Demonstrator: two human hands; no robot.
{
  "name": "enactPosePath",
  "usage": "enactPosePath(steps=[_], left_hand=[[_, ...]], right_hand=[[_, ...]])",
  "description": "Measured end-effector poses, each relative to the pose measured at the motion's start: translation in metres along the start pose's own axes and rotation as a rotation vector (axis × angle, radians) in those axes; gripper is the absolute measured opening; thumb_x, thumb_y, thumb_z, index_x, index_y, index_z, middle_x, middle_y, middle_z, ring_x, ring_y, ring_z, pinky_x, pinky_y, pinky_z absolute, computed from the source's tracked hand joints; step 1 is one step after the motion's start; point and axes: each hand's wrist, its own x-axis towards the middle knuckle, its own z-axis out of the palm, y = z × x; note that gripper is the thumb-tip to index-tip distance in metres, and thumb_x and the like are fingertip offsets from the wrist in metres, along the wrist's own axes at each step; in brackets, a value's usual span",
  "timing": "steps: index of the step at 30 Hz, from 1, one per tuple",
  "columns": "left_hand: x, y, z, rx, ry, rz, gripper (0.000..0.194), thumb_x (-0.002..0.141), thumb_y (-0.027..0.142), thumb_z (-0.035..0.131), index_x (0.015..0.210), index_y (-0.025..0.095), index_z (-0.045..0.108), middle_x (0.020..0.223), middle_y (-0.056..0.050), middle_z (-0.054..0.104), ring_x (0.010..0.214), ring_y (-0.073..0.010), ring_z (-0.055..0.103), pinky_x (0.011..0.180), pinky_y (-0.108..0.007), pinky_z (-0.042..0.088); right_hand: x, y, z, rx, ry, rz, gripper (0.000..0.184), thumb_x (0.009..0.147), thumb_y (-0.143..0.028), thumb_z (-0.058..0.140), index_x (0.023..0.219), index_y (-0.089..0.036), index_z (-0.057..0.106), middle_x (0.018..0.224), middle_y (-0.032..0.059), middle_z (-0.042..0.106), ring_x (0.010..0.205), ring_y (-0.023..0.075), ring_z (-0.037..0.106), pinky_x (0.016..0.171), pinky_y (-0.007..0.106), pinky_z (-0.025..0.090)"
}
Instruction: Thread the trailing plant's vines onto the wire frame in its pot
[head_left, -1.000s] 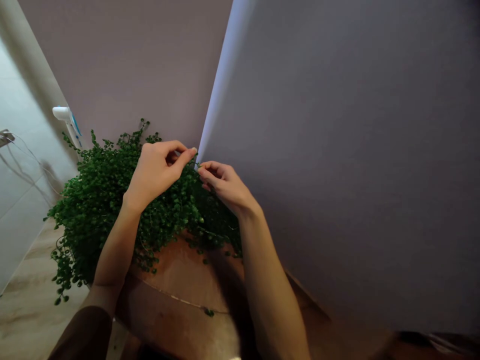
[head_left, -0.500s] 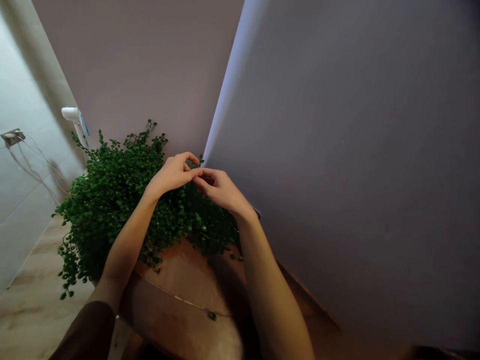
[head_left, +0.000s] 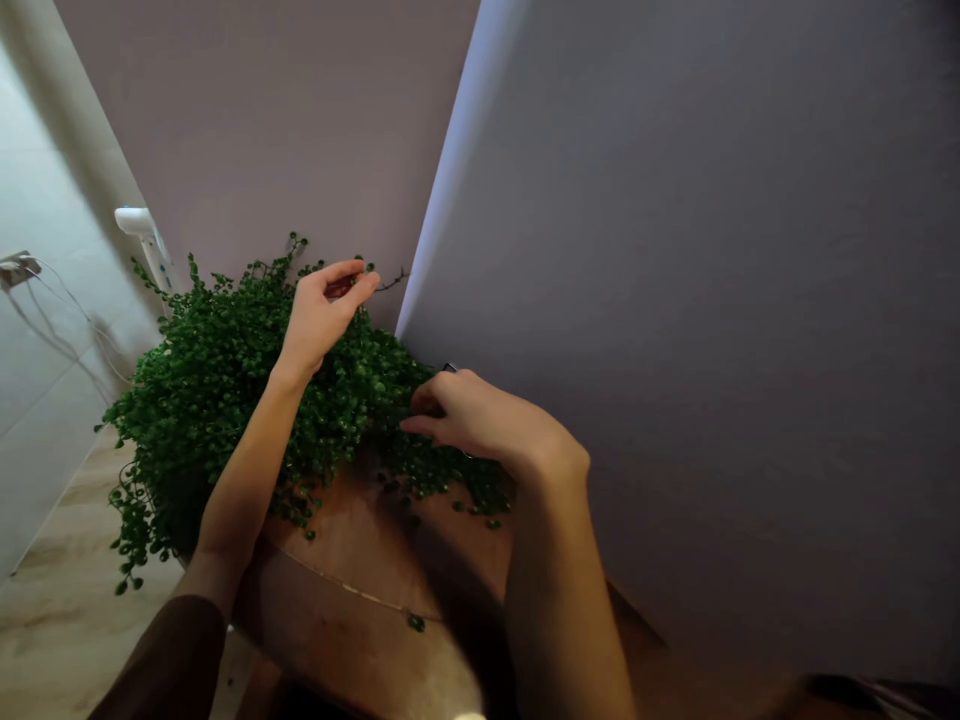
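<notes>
A bushy trailing plant [head_left: 225,390] with tiny round green leaves spills over a round brown wooden surface [head_left: 352,570]. My left hand [head_left: 322,315] is raised above the plant, its thumb and fingers pinched on a thin leafy stem [head_left: 382,283] whose bare tip sticks out toward the wall corner. My right hand [head_left: 480,420] is lower, at the plant's right edge, with fingers curled and pressed together among the leaves. Something small and dark shows just above its knuckles; what the fingers hold is hidden.
Two grey-purple walls meet in a corner [head_left: 442,200] right behind the plant. A white fixture [head_left: 142,235] juts out at the left, with cables and a socket [head_left: 19,268] on the pale wall. Light wood-look floor [head_left: 52,620] lies at lower left.
The hands were together at the plant's top. Now my left hand has lifted up and left with a stem, and my right hand has dropped down to the plant's right edge.
</notes>
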Motion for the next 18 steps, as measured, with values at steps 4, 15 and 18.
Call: enactPosePath(steps=[4,15,18], left_hand=[[0.009,-0.005,-0.012,-0.080,0.114,-0.005,0.036,0.076,0.032,0.073,0.104,0.010,0.069,0.101,-0.011,0.071,0.095,-0.0213,0.067,0.076,-0.032,0.055],[0.033,-0.019,-0.070,-0.275,0.399,0.034,0.022,0.079,0.034,0.073,0.096,0.021,0.068,0.100,-0.004,0.066,0.106,-0.0224,0.060,0.084,-0.037,0.053],[0.033,-0.017,-0.079,-0.301,0.389,0.020,0.020,0.079,0.031,0.072,0.096,0.019,0.067,0.097,-0.003,0.066,0.102,-0.0206,0.060,0.082,-0.037,0.053]], right_hand=[[0.002,0.008,-0.006,0.146,-0.089,-0.078,0.037,0.093,-0.036,0.053,0.061,-0.019,0.059,0.053,0.0004,0.062,0.044,0.0115,0.053,0.049,0.026,0.038],[-0.004,0.051,-0.015,0.222,-0.101,0.023,0.042,0.088,-0.049,0.053,0.058,-0.020,0.056,0.054,0.0020,0.061,0.047,0.0123,0.052,0.050,0.026,0.039],[-0.007,0.056,-0.018,0.255,0.024,-0.007,0.047,0.088,-0.056,0.051,0.058,-0.020,0.057,0.052,0.0005,0.056,0.048,0.0118,0.049,0.051,0.026,0.037]])
